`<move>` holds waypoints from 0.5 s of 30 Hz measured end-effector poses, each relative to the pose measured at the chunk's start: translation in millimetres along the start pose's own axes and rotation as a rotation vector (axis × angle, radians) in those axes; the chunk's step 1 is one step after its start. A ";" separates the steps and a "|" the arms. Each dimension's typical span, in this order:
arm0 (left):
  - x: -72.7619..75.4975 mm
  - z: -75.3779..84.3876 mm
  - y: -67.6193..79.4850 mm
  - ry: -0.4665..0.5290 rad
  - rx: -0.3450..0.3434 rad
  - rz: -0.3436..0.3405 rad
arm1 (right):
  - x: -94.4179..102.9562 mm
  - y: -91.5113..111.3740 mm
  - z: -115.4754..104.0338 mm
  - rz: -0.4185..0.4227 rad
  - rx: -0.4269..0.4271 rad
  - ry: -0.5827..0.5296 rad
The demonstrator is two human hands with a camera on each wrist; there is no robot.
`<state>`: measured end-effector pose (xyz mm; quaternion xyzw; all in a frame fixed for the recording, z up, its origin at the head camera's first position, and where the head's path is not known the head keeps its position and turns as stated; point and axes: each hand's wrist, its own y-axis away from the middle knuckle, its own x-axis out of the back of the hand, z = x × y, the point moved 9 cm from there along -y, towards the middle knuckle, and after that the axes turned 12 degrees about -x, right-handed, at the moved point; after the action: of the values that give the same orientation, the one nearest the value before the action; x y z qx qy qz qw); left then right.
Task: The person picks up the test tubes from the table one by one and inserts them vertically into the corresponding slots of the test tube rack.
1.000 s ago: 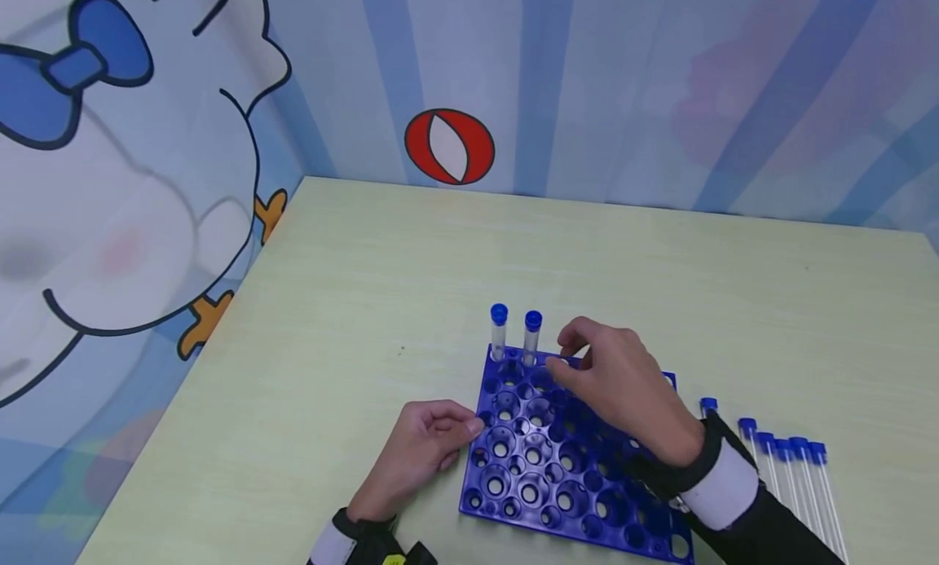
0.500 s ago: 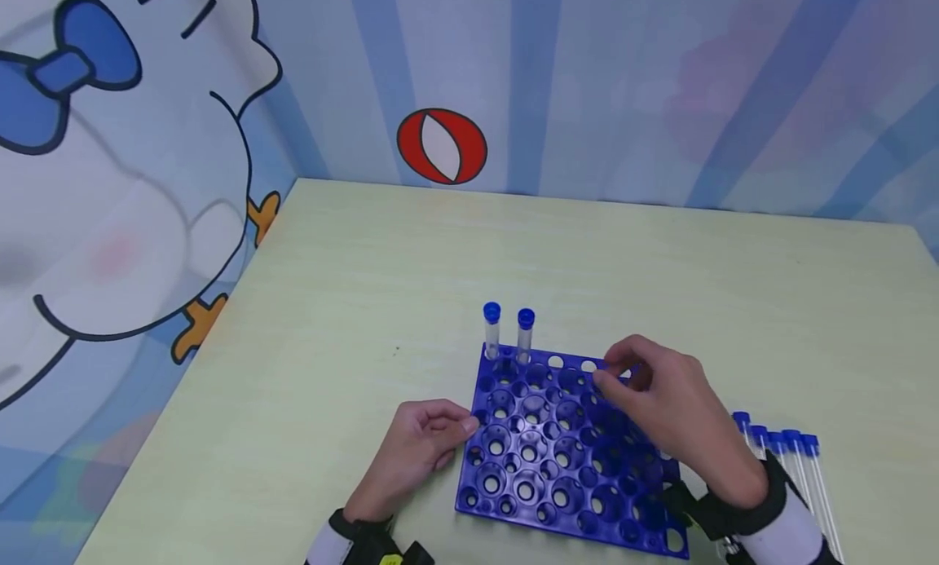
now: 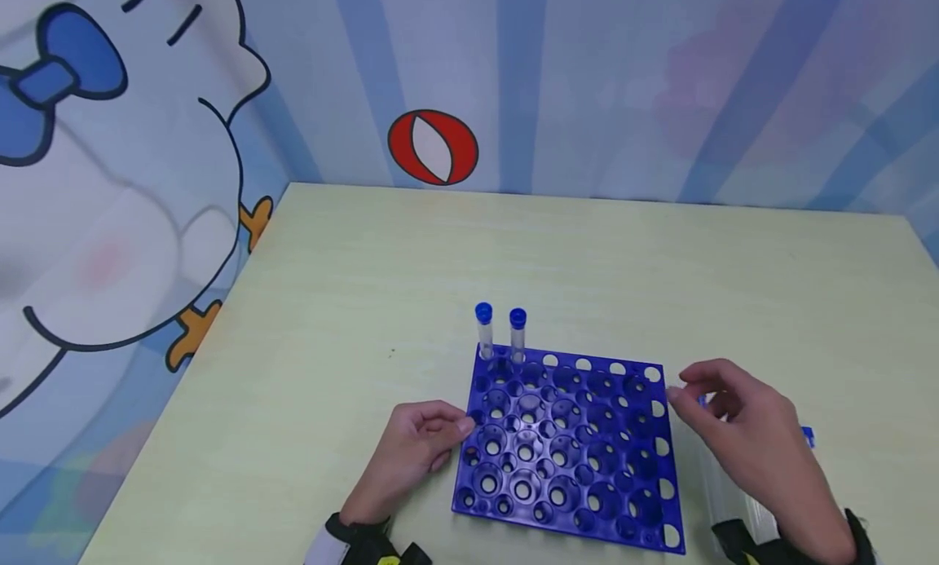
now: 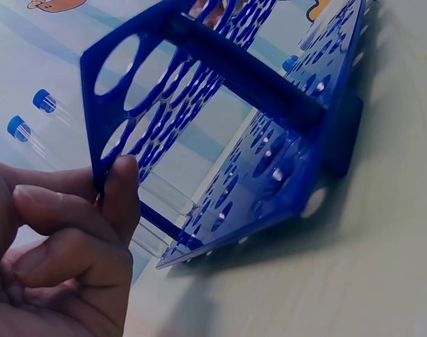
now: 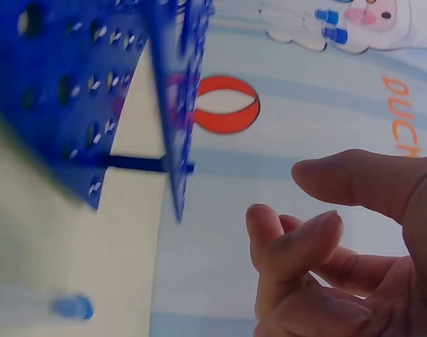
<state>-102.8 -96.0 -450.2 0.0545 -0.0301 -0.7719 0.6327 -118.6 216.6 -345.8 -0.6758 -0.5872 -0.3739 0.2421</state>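
A blue test tube rack (image 3: 565, 512) with rows of round holes stands on the table. Two capped test tubes, one in the far-left corner (image 3: 485, 334) and its neighbour (image 3: 517, 337), stand upright in its back row. My left hand (image 3: 416, 449) pinches the rack's left edge; the left wrist view has the thumb and a finger (image 4: 121, 200) on the upper plate. Right of the rack, my right hand (image 3: 759, 447) is apart from it, fingers loosely bent and holding nothing. It partly hides the loose clear tubes (image 3: 734, 500) below it.
The pale table (image 3: 330, 304) reaches back to a printed wall with a red ball picture (image 3: 433, 147). Behind the right hand a blue cap (image 3: 808, 436) shows. One tube's blurred cap (image 5: 73, 307) lies low in the right wrist view.
My right hand has moved right and towards me, from over the rack's back row to beyond its right edge, over the loose tubes. The left hand keeps its hold.
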 end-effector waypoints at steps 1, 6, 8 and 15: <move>0.2 -0.1 0.1 -0.001 0.000 0.002 | 1.7 0.4 7.3 0.006 -0.024 0.002; 0.9 0.0 -0.2 0.002 -0.003 0.011 | 9.1 3.4 47.8 0.023 -0.179 0.026; 1.0 0.0 -0.3 0.004 -0.001 0.012 | 12.4 5.0 63.0 0.039 -0.231 0.045; 0.8 0.2 0.0 0.008 0.000 0.013 | 18.5 10.2 116.7 0.031 -0.414 0.071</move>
<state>-103.0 -96.9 -450.0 0.0576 -0.0280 -0.7675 0.6378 -82.3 315.4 -400.4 -0.7065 -0.4784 -0.5066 0.1244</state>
